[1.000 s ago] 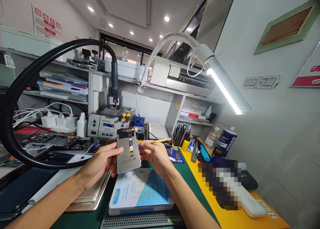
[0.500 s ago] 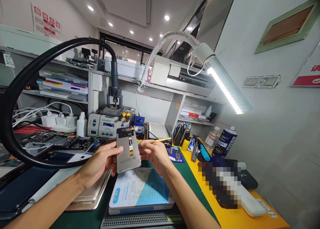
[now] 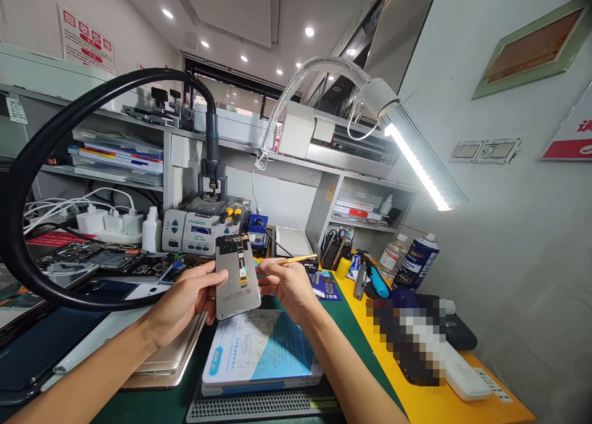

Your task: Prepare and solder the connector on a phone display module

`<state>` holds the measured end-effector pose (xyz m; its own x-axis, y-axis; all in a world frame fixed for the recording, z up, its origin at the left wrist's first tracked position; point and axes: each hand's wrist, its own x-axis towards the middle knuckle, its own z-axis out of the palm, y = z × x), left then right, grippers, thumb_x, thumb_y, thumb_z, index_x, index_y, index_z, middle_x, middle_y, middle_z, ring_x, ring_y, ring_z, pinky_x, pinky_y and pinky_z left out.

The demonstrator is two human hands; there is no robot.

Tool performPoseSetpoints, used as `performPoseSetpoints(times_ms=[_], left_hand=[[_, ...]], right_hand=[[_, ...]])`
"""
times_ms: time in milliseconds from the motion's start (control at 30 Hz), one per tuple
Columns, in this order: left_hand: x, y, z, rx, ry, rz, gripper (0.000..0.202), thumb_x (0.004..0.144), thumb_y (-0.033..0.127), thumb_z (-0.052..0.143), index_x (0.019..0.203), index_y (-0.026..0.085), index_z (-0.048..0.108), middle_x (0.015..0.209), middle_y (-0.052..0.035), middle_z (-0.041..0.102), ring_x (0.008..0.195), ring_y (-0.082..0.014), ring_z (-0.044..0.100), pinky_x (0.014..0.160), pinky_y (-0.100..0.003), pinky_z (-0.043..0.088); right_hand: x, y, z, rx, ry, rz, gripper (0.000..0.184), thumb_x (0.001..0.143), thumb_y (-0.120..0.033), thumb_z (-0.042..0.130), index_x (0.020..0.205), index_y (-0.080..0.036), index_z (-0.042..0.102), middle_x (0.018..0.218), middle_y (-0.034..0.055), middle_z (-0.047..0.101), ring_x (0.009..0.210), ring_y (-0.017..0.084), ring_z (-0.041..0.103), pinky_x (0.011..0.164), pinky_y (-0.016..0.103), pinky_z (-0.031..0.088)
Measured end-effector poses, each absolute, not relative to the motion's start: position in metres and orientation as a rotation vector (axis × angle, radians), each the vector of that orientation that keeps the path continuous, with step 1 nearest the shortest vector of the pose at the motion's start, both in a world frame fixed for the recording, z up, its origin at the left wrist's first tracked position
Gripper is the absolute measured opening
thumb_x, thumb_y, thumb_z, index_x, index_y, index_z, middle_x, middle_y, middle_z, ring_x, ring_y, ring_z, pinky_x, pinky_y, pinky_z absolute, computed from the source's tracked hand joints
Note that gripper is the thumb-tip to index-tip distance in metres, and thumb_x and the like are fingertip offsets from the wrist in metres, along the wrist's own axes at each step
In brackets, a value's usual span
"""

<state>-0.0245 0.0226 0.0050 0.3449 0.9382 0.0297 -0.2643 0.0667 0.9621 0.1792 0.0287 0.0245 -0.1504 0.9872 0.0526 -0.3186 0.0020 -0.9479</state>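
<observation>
While the left hand [image 3: 187,294] clasps the grey display panel [image 3: 231,293] by its left edge, thumb flat on the face and fingers curled behind, the right hand [image 3: 290,288] pinches a slim yellow tool [image 3: 298,259] between thumb and forefinger. Whether the right fingers also touch the panel's right edge cannot be made out. Smooth and dull metallic, the panel has a black band across its top and a dark ribbon cable [image 3: 241,260] running down to a yellowish end. It is tipped up, raised above a blue-and-white box [image 3: 240,365]. Both forearms reach in from the lower corners, converging, wrists off the green mat [image 3: 358,344]. Behind the panel stands a grey soldering station [image 3: 197,233].
</observation>
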Motion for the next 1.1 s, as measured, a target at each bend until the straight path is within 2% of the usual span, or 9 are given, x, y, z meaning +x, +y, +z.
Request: performPoseSetpoints(times_ms=[567,1100], left_hand=[[-0.0239,0.0241,0.0041,1.151,0.761,1.066,0.034,0.086,0.036,0.071,0.113,0.018,0.061,0.075,-0.0018,0.066,0.054,-0.014,0.055,0.04,-0.025,0.049],[-0.0244,0.0231,0.005,1.149,0.778,1.063,0.039,0.086,0.036,0.071,0.117,0.018,0.057,0.078,-0.0036,0.067,0.056,-0.015,0.055,0.04,-0.025,0.049]], right_hand=[[0.1798,0.0293,0.0247,-0.863,-1.111,1.428,0.027,0.068,-0.031,0.08,0.084,-0.011,0.07,0.08,0.0094,0.075,0.058,0.015,0.067,0.057,0.026,0.054],[0.1789,0.0292,0.0248,-0.875,-1.096,1.427,0.025,0.066,-0.027,0.078,0.083,-0.011,0.069,0.077,0.008,0.073,0.058,0.016,0.068,0.055,0.026,0.054]])
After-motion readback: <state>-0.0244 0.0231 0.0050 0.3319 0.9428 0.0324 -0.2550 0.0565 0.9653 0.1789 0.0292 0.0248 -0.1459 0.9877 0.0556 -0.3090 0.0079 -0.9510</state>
